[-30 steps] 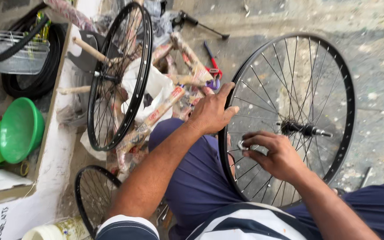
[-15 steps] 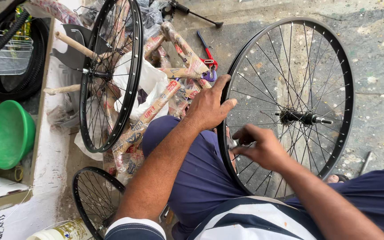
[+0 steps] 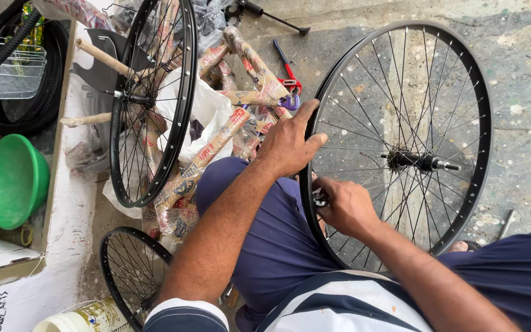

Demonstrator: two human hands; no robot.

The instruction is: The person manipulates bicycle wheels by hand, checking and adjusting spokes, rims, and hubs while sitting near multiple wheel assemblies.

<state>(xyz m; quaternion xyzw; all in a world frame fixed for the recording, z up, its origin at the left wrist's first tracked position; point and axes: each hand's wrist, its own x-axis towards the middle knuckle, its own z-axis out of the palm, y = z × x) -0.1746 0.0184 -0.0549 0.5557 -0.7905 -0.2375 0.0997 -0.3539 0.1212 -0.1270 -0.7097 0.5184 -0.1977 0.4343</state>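
1. Holding the wheel (image 3: pixel 401 92) rim, my left hand (image 3: pixel 287 144) has its fingers clamped on top.
2. My right hand (image 3: pixel 345 206) pinches a small metal part (image 3: pixel 321 199) by the spokes.
3. The wheel stands between my knees.

The floor (image 3: pixel 523 123) is rough grey concrete, stained and speckled with pale spots. A raised white ledge (image 3: pixel 69 246) runs along its left side. Lying on the floor: a red-handled tool (image 3: pixel 287 71) near the top centre; a black pump (image 3: pixel 271 15) at the upper edge; paper-wrapped frame tubes (image 3: pixel 216 144) piled beside a white plastic bag (image 3: pixel 207 107). A thin metal rod (image 3: pixel 505 224) lies at the right. Left of the ledge sit a green basin (image 3: pixel 13 181) and coiled black tyres (image 3: pixel 38 104).
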